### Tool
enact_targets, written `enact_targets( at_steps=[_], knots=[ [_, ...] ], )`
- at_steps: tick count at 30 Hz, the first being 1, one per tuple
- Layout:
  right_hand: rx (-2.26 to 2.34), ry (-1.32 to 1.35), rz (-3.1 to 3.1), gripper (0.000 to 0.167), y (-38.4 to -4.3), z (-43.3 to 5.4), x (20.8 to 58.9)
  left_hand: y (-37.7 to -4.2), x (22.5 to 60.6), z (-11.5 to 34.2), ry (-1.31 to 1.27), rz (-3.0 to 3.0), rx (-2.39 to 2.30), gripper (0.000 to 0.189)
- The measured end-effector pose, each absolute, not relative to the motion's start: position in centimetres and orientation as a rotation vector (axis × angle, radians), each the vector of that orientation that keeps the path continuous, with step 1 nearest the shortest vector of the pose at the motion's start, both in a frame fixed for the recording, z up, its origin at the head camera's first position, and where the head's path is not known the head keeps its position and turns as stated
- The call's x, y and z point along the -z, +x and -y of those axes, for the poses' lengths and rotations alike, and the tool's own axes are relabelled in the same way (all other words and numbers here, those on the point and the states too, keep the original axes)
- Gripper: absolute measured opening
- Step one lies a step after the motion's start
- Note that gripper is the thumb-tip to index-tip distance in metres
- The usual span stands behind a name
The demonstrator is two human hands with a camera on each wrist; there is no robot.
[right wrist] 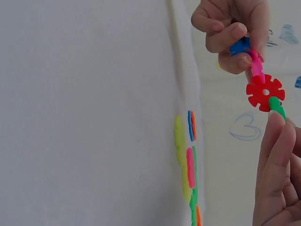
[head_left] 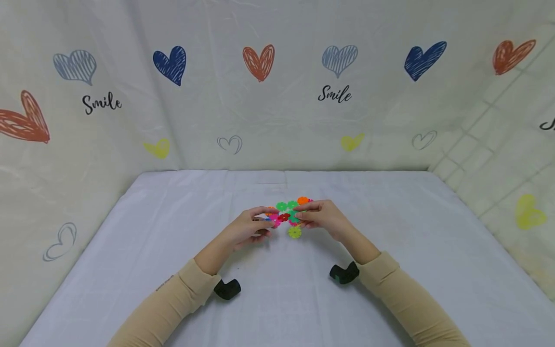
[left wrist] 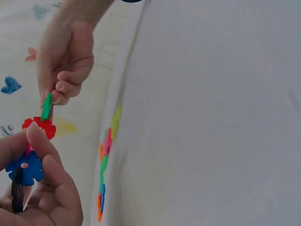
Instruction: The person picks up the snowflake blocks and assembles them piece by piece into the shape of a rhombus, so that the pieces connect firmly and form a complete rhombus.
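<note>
A short chain of notched plastic discs runs between the two hands above the table. In the right wrist view its blue disc (right wrist: 240, 46), pink disc (right wrist: 257, 68), red disc (right wrist: 265, 92) and green disc (right wrist: 277, 107) are joined edge to edge. My left hand (head_left: 247, 226) pinches the pink and blue end, its fingertips partly covering them. At the other end, the green disc is pinched between thumb and fingers of my right hand (head_left: 325, 218). A dark narrow piece (left wrist: 17, 190), too unclear to name, shows by the left fingers.
Loose discs lie on the white-covered table (head_left: 277, 299) behind and below the hands, among them a yellow-green disc (head_left: 295, 232), an orange disc (head_left: 302, 200) and a light green disc (head_left: 282, 206). A cloth backdrop (head_left: 286, 115) with printed hearts rises at the table's far edge.
</note>
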State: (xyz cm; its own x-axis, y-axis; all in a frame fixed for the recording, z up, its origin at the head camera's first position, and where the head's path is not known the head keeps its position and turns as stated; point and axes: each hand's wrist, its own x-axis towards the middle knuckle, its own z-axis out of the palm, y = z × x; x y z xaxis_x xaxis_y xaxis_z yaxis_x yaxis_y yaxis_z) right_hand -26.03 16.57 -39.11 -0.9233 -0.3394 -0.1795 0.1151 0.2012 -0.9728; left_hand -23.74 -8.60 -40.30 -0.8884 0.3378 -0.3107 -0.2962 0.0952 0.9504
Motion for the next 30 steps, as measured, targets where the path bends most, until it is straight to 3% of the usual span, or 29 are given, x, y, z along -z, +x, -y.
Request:
enact_targets(
  at_steps=[11,19,30],
  knots=[
    [1.838,-0.189,-2.054,0.033,-25.57,-15.97,38.75,-23.41,40.3,7.8,-0.022,-1.947,-1.983,0.044],
    [1.872,-0.212,-2.028,0.032,-25.25,-15.79,38.62,-23.43,40.27,7.82,0.009,-1.984,-1.975,0.031],
    [1.888,-0.245,-2.089,0.031,-25.12,-15.52,38.86,-23.55,39.95,7.62,0.022,-2.045,-1.956,0.03]
  ],
)
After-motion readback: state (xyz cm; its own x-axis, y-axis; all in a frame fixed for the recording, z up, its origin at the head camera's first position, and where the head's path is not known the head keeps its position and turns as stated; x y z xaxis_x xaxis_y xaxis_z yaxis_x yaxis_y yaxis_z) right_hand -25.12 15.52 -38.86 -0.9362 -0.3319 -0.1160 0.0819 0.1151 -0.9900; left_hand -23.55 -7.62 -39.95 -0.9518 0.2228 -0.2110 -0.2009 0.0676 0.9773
